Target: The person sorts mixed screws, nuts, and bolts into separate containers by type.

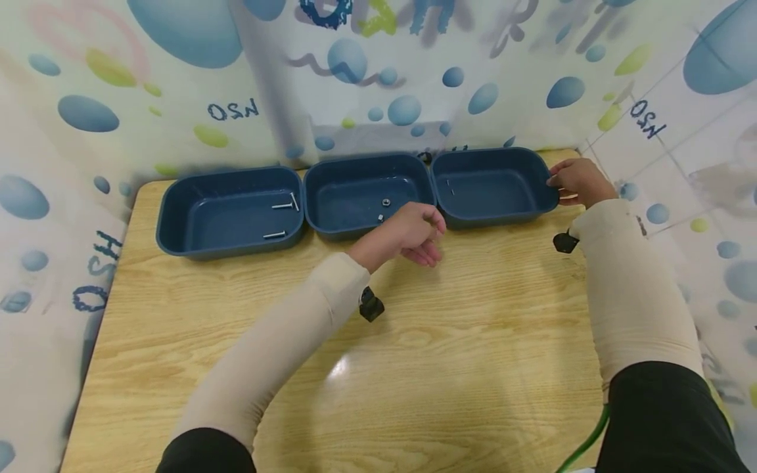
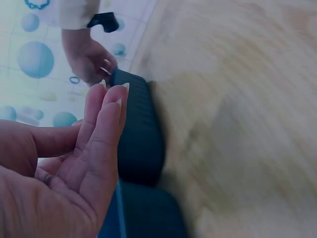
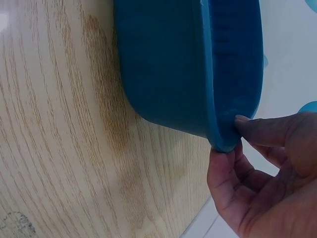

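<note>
Three dark blue tubs lined up along the far edge of a wooden table [image 1: 414,368], touching side by side. Right hand [image 1: 576,182] on the outer rim of the right tub [image 1: 493,187], thumb pressed on top of the lip and fingers curled beneath it, pinching the edge; seen close in the right wrist view, right hand [image 3: 262,173] clamped on that rim [image 3: 223,139]. Left hand [image 1: 420,233] hovering just in front of the middle tub [image 1: 363,194], near the seam with the right tub, fingers relaxed and gently bent, grasping nothing; same loose fingers [image 2: 106,129] in the left wrist view, nothing between them. Small nuts [image 1: 386,202] lying in the middle tub, bolts [image 1: 284,207] in the left tub [image 1: 227,213]. Bubble-patterned sheeting [image 1: 89,112] all round the table.
</note>
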Demonstrator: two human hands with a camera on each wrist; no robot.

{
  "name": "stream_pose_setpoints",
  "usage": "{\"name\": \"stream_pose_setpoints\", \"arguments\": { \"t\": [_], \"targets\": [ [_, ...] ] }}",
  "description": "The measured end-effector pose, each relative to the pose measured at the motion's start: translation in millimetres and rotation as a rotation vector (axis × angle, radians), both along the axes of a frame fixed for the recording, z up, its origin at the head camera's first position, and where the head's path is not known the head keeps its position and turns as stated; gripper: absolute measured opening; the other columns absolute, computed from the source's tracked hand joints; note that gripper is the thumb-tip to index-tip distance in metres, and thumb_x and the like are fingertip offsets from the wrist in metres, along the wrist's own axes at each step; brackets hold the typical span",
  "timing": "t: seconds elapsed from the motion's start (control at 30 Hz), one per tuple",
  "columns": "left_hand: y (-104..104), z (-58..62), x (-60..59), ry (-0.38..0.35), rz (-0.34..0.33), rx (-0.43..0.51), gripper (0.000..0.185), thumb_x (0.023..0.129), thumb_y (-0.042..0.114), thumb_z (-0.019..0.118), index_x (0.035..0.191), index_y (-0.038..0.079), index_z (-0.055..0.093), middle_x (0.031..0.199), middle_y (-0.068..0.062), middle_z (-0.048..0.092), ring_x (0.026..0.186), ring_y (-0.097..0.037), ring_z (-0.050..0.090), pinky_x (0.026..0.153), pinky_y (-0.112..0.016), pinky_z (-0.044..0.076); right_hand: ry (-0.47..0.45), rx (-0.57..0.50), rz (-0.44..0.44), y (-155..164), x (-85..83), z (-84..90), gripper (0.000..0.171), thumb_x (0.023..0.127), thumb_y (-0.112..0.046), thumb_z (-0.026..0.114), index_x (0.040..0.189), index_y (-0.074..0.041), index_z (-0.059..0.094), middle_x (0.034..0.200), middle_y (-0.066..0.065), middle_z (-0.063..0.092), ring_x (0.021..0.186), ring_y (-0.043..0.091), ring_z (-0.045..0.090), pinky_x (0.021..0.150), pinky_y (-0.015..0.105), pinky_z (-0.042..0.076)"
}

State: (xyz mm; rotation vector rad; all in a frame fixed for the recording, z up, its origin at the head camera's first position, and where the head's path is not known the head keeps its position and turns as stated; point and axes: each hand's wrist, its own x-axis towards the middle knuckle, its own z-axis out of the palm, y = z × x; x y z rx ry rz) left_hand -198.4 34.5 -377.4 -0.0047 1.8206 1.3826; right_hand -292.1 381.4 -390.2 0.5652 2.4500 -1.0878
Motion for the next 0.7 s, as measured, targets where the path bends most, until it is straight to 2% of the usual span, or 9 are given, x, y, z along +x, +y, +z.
{"name": "stream_pose_setpoints", "arguments": {
  "t": [0.17, 0.37, 0.53, 0.7],
  "targets": [
    [13, 15.3, -8.9, 0.014, -0.002, 0.008, 0.007, 0.100, 0.010, 0.053, 0.101, 0.011, 0.060, 0.085, -0.021, 0.072, 0.067, -0.029, 0.071, 0.073, -0.044, 0.059, 0.002, -0.011, 0.010, -1, 0.6, 1.5, 0.025, 0.099, -0.014, 0.053, 0.121, -0.002, 0.048, 0.085, -0.004, 0.058, 0.074, 0.012, 0.061, 0.087, 0.044, 0.052],
    [31, 27.1, -19.1, 0.046, -0.010, 0.023, 0.008, 0.102, 0.008, 0.049, 0.101, 0.010, 0.056, 0.079, -0.018, 0.071, 0.071, -0.032, 0.071, 0.070, -0.041, 0.059, 0.000, -0.003, 0.008, 0, 2.2, 2.2, 0.025, 0.099, -0.016, 0.053, 0.121, -0.004, 0.048, 0.090, -0.002, 0.057, 0.078, 0.014, 0.060, 0.086, 0.043, 0.052],
    [44, 32.3, -28.6, 0.058, 0.026, 0.017, 0.010, 0.102, 0.008, 0.046, 0.099, 0.010, 0.055, 0.081, -0.019, 0.072, 0.073, -0.033, 0.071, 0.068, -0.039, 0.059, -0.006, 0.015, -0.014, 0, 2.3, 2.4, 0.023, 0.099, -0.015, 0.052, 0.120, -0.005, 0.050, 0.096, 0.001, 0.055, 0.081, 0.016, 0.059, 0.080, 0.038, 0.053],
    [53, 32.8, -38.8, 0.070, 0.084, 0.030, 0.012, 0.103, 0.009, 0.044, 0.099, 0.010, 0.055, 0.080, -0.018, 0.071, 0.069, -0.032, 0.071, 0.071, -0.040, 0.059, -0.003, -0.010, 0.006, -1, 2.1, 3.5, 0.027, 0.100, -0.015, 0.052, 0.124, -0.003, 0.048, 0.090, -0.003, 0.056, 0.077, 0.014, 0.060, 0.086, 0.043, 0.053]
  ]
}}
